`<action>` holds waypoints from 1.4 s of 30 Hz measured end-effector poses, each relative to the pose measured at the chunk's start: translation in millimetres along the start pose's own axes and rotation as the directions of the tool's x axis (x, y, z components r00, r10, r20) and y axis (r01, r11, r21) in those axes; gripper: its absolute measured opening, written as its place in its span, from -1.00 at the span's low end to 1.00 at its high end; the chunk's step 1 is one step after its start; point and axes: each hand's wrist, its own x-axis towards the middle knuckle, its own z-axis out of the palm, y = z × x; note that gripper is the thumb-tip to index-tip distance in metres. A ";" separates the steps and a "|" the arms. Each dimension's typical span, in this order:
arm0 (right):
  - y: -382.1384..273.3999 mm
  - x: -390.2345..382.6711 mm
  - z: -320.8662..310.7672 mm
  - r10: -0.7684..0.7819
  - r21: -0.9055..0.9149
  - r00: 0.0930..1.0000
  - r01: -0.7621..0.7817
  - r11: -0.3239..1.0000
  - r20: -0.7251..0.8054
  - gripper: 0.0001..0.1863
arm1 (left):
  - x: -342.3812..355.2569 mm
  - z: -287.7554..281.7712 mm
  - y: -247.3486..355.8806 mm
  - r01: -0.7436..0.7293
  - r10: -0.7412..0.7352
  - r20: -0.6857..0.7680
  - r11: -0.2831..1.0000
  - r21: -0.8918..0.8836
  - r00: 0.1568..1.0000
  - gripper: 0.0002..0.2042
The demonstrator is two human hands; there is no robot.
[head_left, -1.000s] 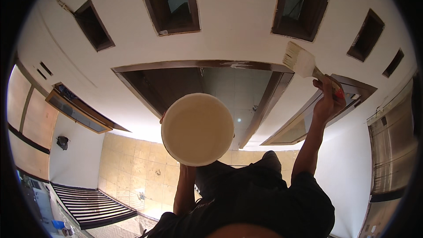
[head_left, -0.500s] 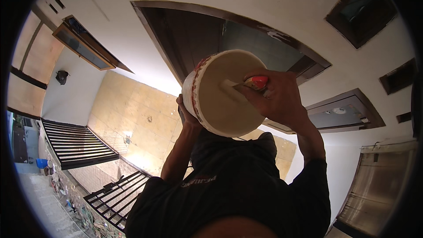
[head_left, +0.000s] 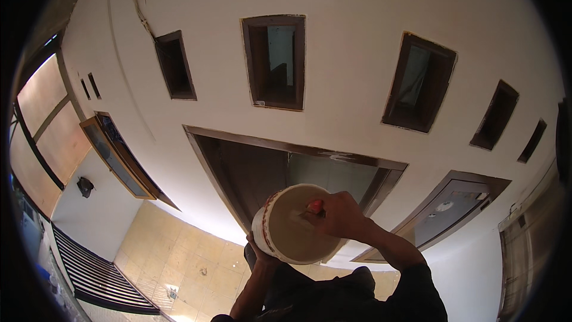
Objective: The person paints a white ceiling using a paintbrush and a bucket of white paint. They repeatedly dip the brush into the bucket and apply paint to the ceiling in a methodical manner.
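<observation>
A round white bucket (head_left: 258, 226), marked with reddish-brown stains around its rim, is tilted so that its mouth shows. My left hand (head_left: 261, 251) grips its lower left side, with most of the fingers hidden behind it. My right hand (head_left: 344, 217) is closed around a red-handled tool (head_left: 315, 206) over the bucket's mouth. The tool's working end points down into the beige contents (head_left: 292, 238), and its exact kind is hard to make out.
Beyond the bucket stands a dark door frame (head_left: 286, 142) with pale patches on its top bar. Several brown-framed openings (head_left: 274, 62) line the white wall above. An open window (head_left: 122, 158) juts out at left, with a black railing (head_left: 95, 271) below. Yellowish tiles (head_left: 185, 262) cover the floor.
The view has tipped up, so more of the upper wall shows and the bucket and hands sit lower. Both hands keep their holds; the red handle stands more upright over the bucket.
</observation>
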 end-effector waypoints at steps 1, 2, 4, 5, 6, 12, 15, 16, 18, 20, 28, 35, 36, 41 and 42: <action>-1.2 2.4 -0.3 -0.002 0.019 1.000 0.002 1.000 -0.026 -0.72 | 1.2 1.0 0.0 0.010 -0.010 0.018 1.000 -0.022 1.000 -0.13; -1.1 5.1 -1.1 0.012 0.050 0.999 -0.010 0.999 -0.041 -0.73 | 3.9 -4.0 -1.5 0.027 -0.027 0.016 0.999 -0.043 1.000 -0.13; -1.0 0.0 -3.4 0.062 0.087 0.996 -0.056 0.995 -0.064 -0.73 | 5.7 -9.1 -4.2 0.094 -0.095 0.003 0.992 -0.085 0.996 -0.12; -1.0 -1.4 -4.7 0.070 0.084 0.995 -0.064 0.994 -0.074 -0.74 | 6.0 -3.2 -2.5 0.104 -0.104 0.006 0.993 -0.060 0.995 -0.13; -1.3 -3.1 -3.8 0.052 0.073 0.996 -0.046 0.996 -0.078 -0.75 | 7.4 -1.1 -2.2 0.098 -0.099 -0.002 0.994 -0.047 0.995 -0.13; -4.3 3.1 8.2 -0.010 -0.017 1.000 0.011 1.000 0.027 -0.76 | -0.5 -9.0 -0.5 -0.006 0.009 -0.071 0.999 0.043 0.997 -0.14; -3.7 3.7 15.8 -0.044 0.035 0.999 0.043 0.998 0.020 -0.75 | -1.0 -13.1 3.2 -0.010 0.016 -0.083 0.997 0.078 0.996 -0.14; -4.4 4.8 17.8 -0.054 0.036 0.998 0.053 0.998 0.028 -0.74 | -2.9 -16.0 5.6 0.000 0.006 -0.076 0.996 0.086 0.997 -0.14; -6.9 7.5 21.4 -0.058 0.036 0.997 0.056 0.998 0.051 -0.73 | -3.9 -29.4 7.8 0.011 -0.008 -0.125 1.000 0.027 0.992 -0.15; -9.3 8.7 24.3 -0.040 0.039 0.996 0.037 0.999 0.085 -0.72 | -5.4 -37.7 8.4 0.006 -0.003 -0.165 1.000 0.016 0.986 -0.15; -11.8 -5.1 -0.5 0.108 0.015 0.994 -0.108 0.994 -0.005 -0.70 | -9.9 -35.7 3.0 0.037 -0.001 -0.304 0.993 0.114 0.953 -0.19; -1.5 -11.0 -11.6 -0.170 -0.203 0.958 0.124 0.971 -0.230 -0.82 | -1.1 -22.3 1.3 0.098 -0.098 0.016 0.995 -0.028 0.995 -0.05; -4.6 -18.7 -18.6 -0.196 -0.221 0.947 0.140 0.965 -0.255 -0.81 | 4.6 -10.8 3.6 0.134 -0.132 0.046 0.991 -0.028 0.990 -0.02; -18.9 -29.9 -39.2 -0.187 -0.080 0.935 0.171 0.982 -0.301 -0.76 | -0.6 36.9 8.3 0.154 -0.121 -0.103 0.889 0.431 0.987 0.04; -19.9 -28.0 -37.8 -0.114 0.040 0.963 0.127 0.991 -0.243 -0.74 | 5.8 3.7 7.6 0.227 -0.214 -0.097 0.960 0.165 0.972 0.04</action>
